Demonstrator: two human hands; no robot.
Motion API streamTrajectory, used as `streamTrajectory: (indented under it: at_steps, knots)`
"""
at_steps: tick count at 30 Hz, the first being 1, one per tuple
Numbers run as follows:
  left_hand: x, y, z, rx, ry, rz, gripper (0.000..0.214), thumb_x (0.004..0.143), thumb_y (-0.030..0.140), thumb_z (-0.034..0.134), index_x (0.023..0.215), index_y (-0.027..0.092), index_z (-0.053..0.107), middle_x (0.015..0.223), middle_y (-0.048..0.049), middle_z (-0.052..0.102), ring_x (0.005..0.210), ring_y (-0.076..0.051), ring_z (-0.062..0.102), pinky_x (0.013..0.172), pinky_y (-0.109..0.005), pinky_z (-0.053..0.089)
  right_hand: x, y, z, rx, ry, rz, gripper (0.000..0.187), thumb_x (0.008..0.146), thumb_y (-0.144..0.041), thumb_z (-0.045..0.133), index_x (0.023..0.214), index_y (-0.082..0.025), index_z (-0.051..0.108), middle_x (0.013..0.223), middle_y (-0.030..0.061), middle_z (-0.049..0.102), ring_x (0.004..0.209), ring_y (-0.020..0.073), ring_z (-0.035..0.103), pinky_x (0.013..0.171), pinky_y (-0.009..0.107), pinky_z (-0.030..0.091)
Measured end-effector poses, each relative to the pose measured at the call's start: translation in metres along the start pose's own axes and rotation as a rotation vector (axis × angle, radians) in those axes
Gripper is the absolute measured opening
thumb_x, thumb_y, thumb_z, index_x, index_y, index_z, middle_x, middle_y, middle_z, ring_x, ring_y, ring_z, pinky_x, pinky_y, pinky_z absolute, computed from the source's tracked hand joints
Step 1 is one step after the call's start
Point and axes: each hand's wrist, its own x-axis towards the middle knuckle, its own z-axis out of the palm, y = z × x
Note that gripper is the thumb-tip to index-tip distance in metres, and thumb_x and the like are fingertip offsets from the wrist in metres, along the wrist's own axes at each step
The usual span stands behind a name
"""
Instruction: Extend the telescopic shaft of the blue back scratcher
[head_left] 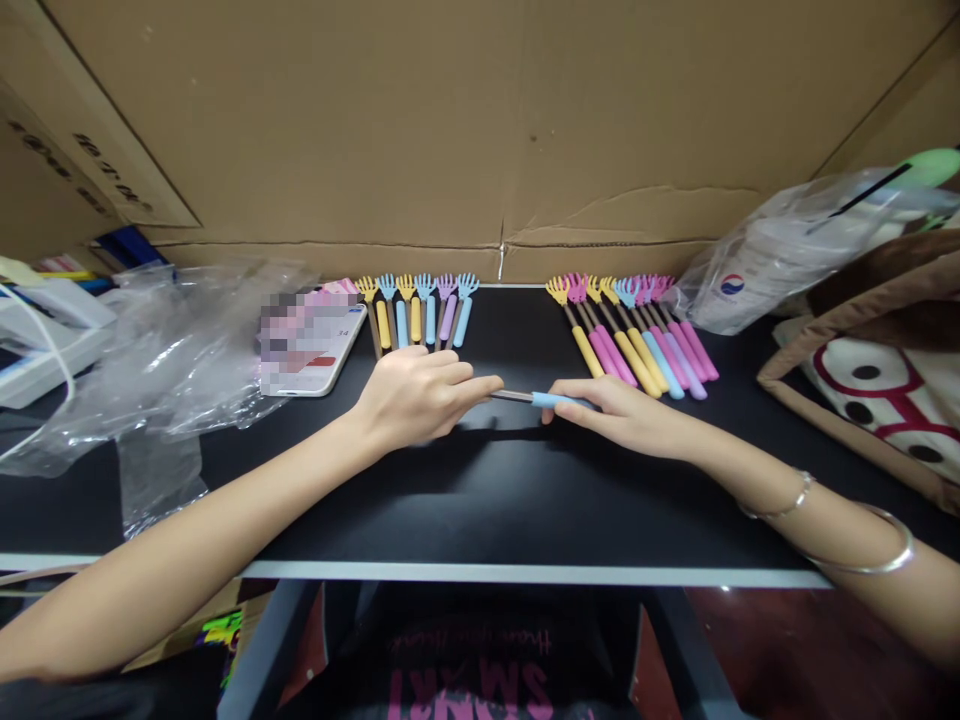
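Between my two hands, above the black table (465, 520), is a back scratcher (516, 396) with a metal rod and light blue handle. My left hand (420, 395) is closed around its rod end, hiding the head. The fingers of my right hand (607, 410) pinch the blue handle. Behind my left hand lies a row of small back scratchers (416, 318) with yellow, blue and purple hand-shaped heads. Past my right hand, another row of back scratchers (637, 345) has yellow, pink, blue and purple handles.
Left of the rows lie a phone (330, 350) and crumpled clear plastic bags (202, 350). At right stand a bagged plastic cup (750, 270) and a brown-handled cloth bag (885, 390). A cardboard wall (375, 130) closes the back. Below the table edge is a box with green items (223, 628).
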Motion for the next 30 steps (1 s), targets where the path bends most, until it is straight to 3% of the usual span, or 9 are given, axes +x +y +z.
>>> streamTrajectory:
  at_steps: [7, 13, 23, 30]
  knots:
    - [0.001, 0.002, -0.001, -0.006, -0.020, 0.006, 0.028, 0.093, 0.030, 0.038, 0.101, 0.028, 0.065, 0.059, 0.0002, 0.056, 0.060, -0.011, 0.051, 0.050, -0.027, 0.024, 0.001, 0.000, -0.002, 0.048, -0.040, 0.033, 0.045, 0.089, -0.052, 0.034, 0.089, -0.017, 0.063, 0.074, 0.0008, 0.057, 0.067, 0.0125, 0.050, 0.064, 0.024, 0.038]
    - [0.000, 0.003, 0.002, -0.026, -0.006, -0.008, 0.028, 0.093, 0.032, 0.038, 0.098, 0.026, 0.065, 0.059, 0.0003, 0.057, 0.059, -0.011, 0.052, 0.050, -0.026, 0.025, 0.001, -0.002, 0.000, -0.045, 0.024, 0.036, 0.043, 0.089, -0.050, 0.035, 0.087, -0.017, 0.064, 0.079, 0.0021, 0.063, 0.071, 0.0135, 0.055, 0.068, 0.024, 0.038]
    - [-0.002, 0.005, 0.008, -0.094, -0.061, -0.129, 0.028, 0.091, 0.039, 0.041, 0.100, 0.029, 0.066, 0.064, 0.0012, 0.063, 0.057, -0.011, 0.057, 0.046, -0.024, 0.025, -0.001, 0.003, 0.014, -0.549, 0.278, 0.049, 0.035, 0.088, -0.048, 0.038, 0.089, -0.022, 0.062, 0.062, 0.0005, 0.062, 0.057, 0.0135, 0.056, 0.051, 0.023, 0.024]
    - [0.000, 0.011, 0.010, -0.306, -0.147, -0.283, 0.026, 0.089, 0.041, 0.046, 0.101, 0.033, 0.067, 0.081, 0.0033, 0.071, 0.070, -0.013, 0.064, 0.050, -0.021, 0.030, -0.005, 0.001, 0.014, -0.809, 0.413, -0.035, 0.038, 0.090, -0.049, 0.035, 0.089, -0.023, 0.062, 0.070, -0.0001, 0.067, 0.058, 0.0112, 0.058, 0.047, 0.025, 0.018]
